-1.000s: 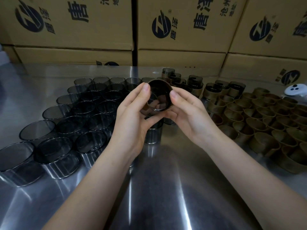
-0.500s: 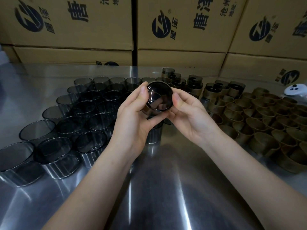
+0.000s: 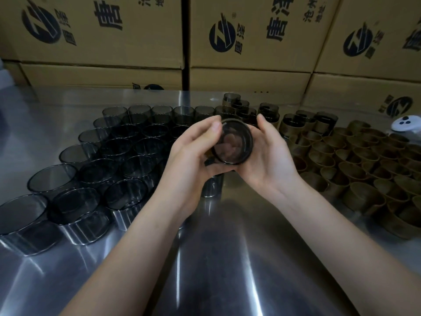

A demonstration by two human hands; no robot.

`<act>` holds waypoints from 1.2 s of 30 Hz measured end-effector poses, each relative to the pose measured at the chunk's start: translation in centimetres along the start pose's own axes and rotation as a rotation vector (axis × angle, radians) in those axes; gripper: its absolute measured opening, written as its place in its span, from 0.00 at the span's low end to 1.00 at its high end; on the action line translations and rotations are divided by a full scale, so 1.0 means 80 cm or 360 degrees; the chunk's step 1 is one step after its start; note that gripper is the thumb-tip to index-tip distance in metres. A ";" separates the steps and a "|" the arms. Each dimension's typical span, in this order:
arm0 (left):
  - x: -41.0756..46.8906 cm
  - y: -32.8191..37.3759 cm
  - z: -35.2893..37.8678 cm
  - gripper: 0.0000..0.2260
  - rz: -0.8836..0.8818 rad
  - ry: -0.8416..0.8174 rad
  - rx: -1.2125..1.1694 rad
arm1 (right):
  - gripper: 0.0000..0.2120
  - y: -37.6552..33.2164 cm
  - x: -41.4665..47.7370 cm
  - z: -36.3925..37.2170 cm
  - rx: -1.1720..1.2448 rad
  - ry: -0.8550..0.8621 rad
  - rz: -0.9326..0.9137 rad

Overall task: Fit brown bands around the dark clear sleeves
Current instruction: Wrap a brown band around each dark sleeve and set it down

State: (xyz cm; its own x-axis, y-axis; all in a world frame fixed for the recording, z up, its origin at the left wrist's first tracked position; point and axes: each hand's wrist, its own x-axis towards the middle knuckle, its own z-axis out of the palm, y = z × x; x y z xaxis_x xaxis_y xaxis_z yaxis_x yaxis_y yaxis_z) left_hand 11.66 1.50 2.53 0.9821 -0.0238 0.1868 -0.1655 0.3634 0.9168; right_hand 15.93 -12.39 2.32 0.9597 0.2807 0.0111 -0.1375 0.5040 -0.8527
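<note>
1 sleeve (image 3: 232, 144) is up off the bench, held between both hands in mid-frame, with its round open end turned to the camera. The left hand (image 3: 189, 158) grips it from the left, fingers (image 3: 213, 128) curled over the top rim and under the bottom. The right hand (image 3: 271, 156) cups it from the right, palm toward the camera and thumb at the top. Its other fingers show pink through the dark wall. Whether a band sits on this sleeve I cannot tell.

Left of the hands stand roughly 30 bare sleeves (image 3: 127, 151), upright and packed touching in rows. On the right are 40 or more bands (image 3: 355, 174), short brown rings with open ends up, crowded together and some leaning. At the far edge about 10 banded sleeves (image 3: 319, 124) stand in a cluster, some stacked. 1 white controller (image 3: 405, 125) lies at the far right.

The bench (image 3: 227, 258) is smooth, bright sheet steel with streaked glare and dim reflections. Behind it 6 cardboard boxes (image 3: 102, 30) are stacked 2 high like a wall, printed with dark round logos and Chinese characters.

The sleeves are thin, smoky grey, see-through open cylinders. The bands look matt and opaque.
</note>
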 end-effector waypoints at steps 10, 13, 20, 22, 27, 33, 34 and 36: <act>-0.003 -0.013 0.016 0.17 -0.0028 -0.0115 0.0290 | 0.21 -0.002 -0.006 0.000 0.0027 0.0287 -0.0005; -0.004 -0.010 0.023 0.24 0.0078 0.0089 0.0351 | 0.22 -0.001 -0.008 0.004 -0.0039 0.0256 -0.0126; -0.009 -0.012 0.033 0.28 0.0436 0.0346 0.0528 | 0.21 0.014 -0.021 0.018 -0.0158 0.0123 -0.0507; -0.010 -0.014 0.033 0.27 0.0485 0.0398 0.0563 | 0.21 0.017 -0.024 0.020 -0.0169 0.0094 -0.0541; -0.010 -0.017 0.032 0.24 0.0536 0.0448 0.0560 | 0.17 0.017 -0.025 0.023 -0.0204 0.0013 -0.0541; -0.009 -0.017 0.030 0.21 0.0509 0.0385 0.0577 | 0.17 0.011 -0.021 0.025 -0.0356 0.0000 -0.0616; -0.010 -0.017 0.029 0.21 0.0502 0.0367 0.0572 | 0.17 0.011 -0.022 0.025 -0.0389 -0.0008 -0.0631; -0.011 -0.015 0.028 0.23 0.0502 0.0332 0.0583 | 0.17 0.010 -0.022 0.024 -0.0456 -0.0019 -0.0657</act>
State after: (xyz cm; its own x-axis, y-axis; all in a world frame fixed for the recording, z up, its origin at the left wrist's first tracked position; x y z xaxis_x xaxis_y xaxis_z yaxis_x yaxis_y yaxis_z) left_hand 10.81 -1.03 2.06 0.8703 0.2338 0.4334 -0.4398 -0.0272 0.8977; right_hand 13.65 -10.93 2.64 0.9167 0.1152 0.3826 0.3277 0.3311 -0.8849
